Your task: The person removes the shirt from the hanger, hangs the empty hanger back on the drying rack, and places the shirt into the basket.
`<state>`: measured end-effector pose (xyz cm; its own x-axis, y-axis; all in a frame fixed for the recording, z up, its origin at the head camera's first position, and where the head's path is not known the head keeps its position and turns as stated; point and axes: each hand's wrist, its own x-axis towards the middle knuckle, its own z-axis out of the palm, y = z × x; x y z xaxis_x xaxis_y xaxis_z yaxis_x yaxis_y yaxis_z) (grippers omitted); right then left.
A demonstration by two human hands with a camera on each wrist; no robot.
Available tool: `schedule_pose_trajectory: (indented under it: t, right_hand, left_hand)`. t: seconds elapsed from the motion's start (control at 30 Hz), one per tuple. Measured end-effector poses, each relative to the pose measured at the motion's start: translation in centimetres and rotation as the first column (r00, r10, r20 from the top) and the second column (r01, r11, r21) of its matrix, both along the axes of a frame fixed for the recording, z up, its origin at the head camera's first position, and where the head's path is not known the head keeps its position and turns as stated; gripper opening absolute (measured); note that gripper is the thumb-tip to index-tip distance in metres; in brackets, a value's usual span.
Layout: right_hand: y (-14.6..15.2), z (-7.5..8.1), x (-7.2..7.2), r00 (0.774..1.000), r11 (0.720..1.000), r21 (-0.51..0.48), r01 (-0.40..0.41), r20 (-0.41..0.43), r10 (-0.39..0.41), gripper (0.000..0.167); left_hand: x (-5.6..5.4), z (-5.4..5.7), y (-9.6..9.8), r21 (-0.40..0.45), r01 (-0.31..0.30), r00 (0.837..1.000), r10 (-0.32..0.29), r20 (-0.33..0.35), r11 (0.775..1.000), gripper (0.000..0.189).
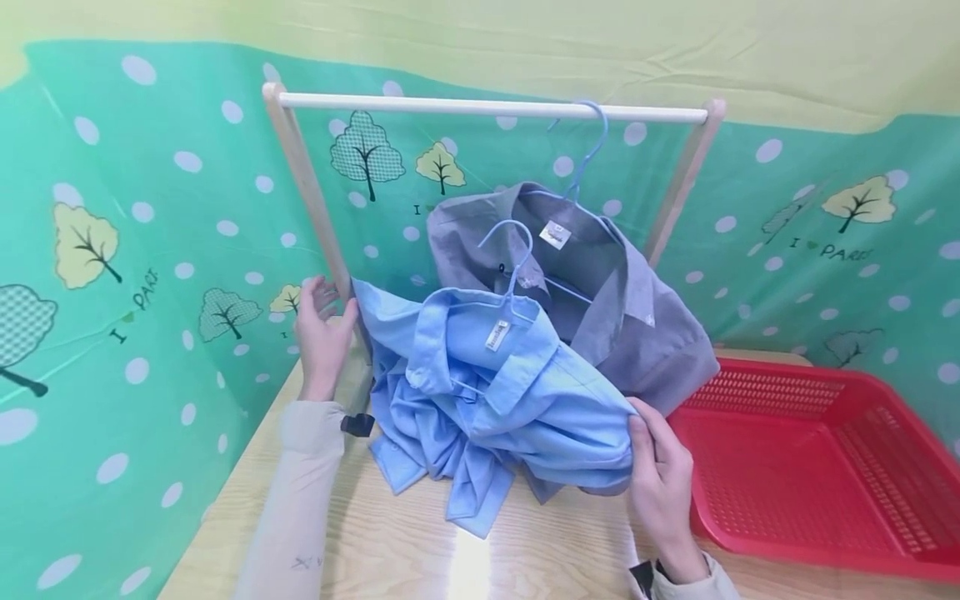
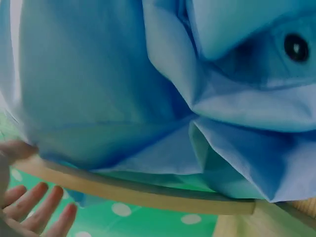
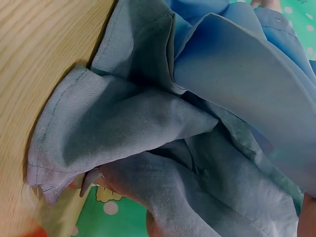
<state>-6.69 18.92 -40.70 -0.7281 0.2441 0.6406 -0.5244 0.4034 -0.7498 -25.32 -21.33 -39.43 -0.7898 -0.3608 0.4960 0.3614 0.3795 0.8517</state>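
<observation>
The light blue shirt (image 1: 517, 417) sits on a hanger (image 1: 530, 247) in front of the grey shirt (image 1: 600, 333), its lower folds bunched over the desk (image 1: 405, 550). The right hand (image 1: 663, 475) pinches the cloth at one shoulder; the left hand (image 1: 324, 333) is spread wide beside the rack's post (image 1: 315, 192), thumb at the opposite shoulder, contact unclear. The step looks like straightening the shirt: drawing both shoulders out evenly, keeping the collar centred on the hook, should seat it best. Tugging one side alone could slip it off. The red basket (image 1: 795, 467), partly cropped, shows only its bare perforated floor and walls.
</observation>
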Motion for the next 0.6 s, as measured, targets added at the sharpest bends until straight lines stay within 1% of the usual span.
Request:
schedule_pose_trajectory:
  t: [0.1, 0.17, 0.27, 0.3, 0.37, 0.4, 0.47, 0.53, 0.6]
  right_hand:
    - [0.2, -0.1, 0.1, 1.0, 1.0, 0.0, -0.003, 0.008, 0.003, 0.028]
    - [0.2, -0.1, 0.1, 1.0, 1.0, -0.001, -0.007, 0.002, 0.007, 0.028]
    - [0.3, -0.1, 0.2, 1.0, 1.0, -0.002, -0.012, 0.0, 0.012, 0.027]
    - [0.3, -0.1, 0.2, 1.0, 1.0, -0.001, -0.011, 0.003, 0.011, 0.027]
    - [0.3, 0.0, 0.2, 1.0, 1.0, -0.003, -0.017, 0.008, 0.017, 0.027]
    - [0.2, 0.0, 0.3, 1.0, 1.0, -0.003, -0.021, 0.013, 0.021, 0.028]
    - [0.2, 0.0, 0.2, 0.999, 1.0, -0.011, -0.028, 0.017, 0.028, 0.028]
    - [0.2, 0.0, 0.2, 0.999, 0.998, -0.039, -0.042, 0.024, 0.043, 0.027]
    - [0.2, 0.0, 0.2, 0.998, 0.996, -0.073, -0.054, 0.04, 0.057, 0.026]
  left_hand:
    - [1.1, 0.6, 0.6, -0.033, 0.034, 0.996, -0.037, -0.085, 0.999, 0.061]
    - [2.2, 1.3, 1.1, -0.064, 0.057, 0.989, -0.065, -0.134, 0.996, 0.06]
    - [4.1, 2.6, 1.9, -0.116, 0.096, 0.979, -0.115, -0.169, 0.989, 0.057]
    - [4.7, 3.0, 2.1, -0.139, 0.109, 0.976, -0.132, -0.172, 0.984, 0.056]
    - [5.5, 3.5, 2.4, -0.187, 0.156, 0.968, -0.188, -0.169, 0.97, 0.056]
    - [5.7, 3.5, 2.4, -0.215, 0.18, 0.964, -0.216, -0.154, 0.96, 0.057]
    - [5.7, 3.1, 2.3, -0.272, 0.248, 0.949, -0.289, -0.123, 0.93, 0.06]
    - [5.6, 2.7, 2.2, -0.32, 0.33, 0.926, -0.371, -0.076, 0.888, 0.065]
    - [5.4, 2.2, 2.2, -0.369, 0.394, 0.902, -0.431, -0.019, 0.842, 0.066]
